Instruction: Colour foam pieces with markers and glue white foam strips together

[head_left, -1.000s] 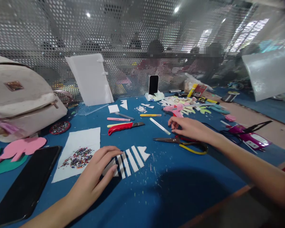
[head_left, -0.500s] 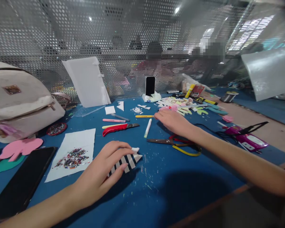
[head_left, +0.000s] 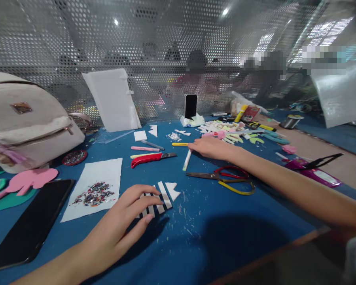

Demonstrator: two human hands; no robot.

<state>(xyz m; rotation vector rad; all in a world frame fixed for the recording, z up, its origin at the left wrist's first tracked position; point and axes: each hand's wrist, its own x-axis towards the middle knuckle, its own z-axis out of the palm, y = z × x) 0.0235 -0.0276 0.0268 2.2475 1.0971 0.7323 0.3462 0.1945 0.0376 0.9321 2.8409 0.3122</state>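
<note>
My left hand (head_left: 123, 219) hovers low or rests, I cannot tell which, over a black-and-white striped piece (head_left: 154, 206), with its fingers curved and apart. One white strip (head_left: 165, 194) lies at the right side of this piece, and just beyond it a white piece with a jagged edge (head_left: 172, 191). My right hand (head_left: 209, 148) reaches across the table, fingertips drawn together at the upper end of a white marker pen (head_left: 187, 160). Its fingers also cover the right end of a yellow pen (head_left: 179, 144). Below the right forearm are scissors (head_left: 219, 176) with red and yellow handles.
A red-handled knife (head_left: 148, 159) lies beside a pink pen (head_left: 145, 149). White paper (head_left: 106, 170) holds small shiny bits; a dark phone (head_left: 32, 225) lies beside it. A backpack (head_left: 32, 122) stands left. Another phone (head_left: 191, 106) stands upright at the back, near foam scraps (head_left: 222, 128).
My right hand has moved slightly left and down onto the white marker's end. My left hand has drawn back left, uncovering more strips and the jagged piece. The view has shifted slightly.
</note>
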